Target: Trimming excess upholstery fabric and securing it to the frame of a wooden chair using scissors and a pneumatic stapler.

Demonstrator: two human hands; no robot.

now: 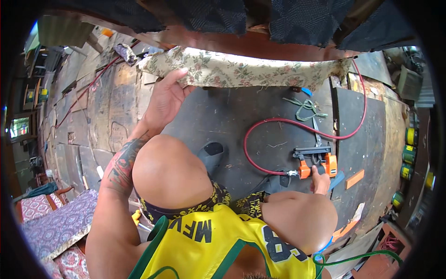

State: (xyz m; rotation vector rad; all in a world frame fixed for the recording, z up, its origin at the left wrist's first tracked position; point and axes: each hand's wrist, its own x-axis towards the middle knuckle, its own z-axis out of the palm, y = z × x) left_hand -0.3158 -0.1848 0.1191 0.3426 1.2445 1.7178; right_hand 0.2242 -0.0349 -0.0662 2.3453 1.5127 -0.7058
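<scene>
A strip of cream floral fabric (241, 74) with green leaves and red flowers hangs along the lower side of a wooden frame (278, 41). My left hand (168, 95) grips its lower edge near the left end, thumb on the front and fingers partly hidden behind. Low at the right, beside my knee, my right hand (319, 180) holds an orange and black air stapler (318, 162). Its tool is apart from the fabric. A red air hose (267, 122) joins the stapler at a metal coupling and loops away to the far right.
Dark patterned cloth (304, 25) covers parts of the frame above. Scissors (317, 130) and a green cord (306, 109) lie on the board floor, with an orange block (354, 179) right of the stapler. Purple patterned cushions (58, 228) sit at the lower left; several cans (409, 153) line the right.
</scene>
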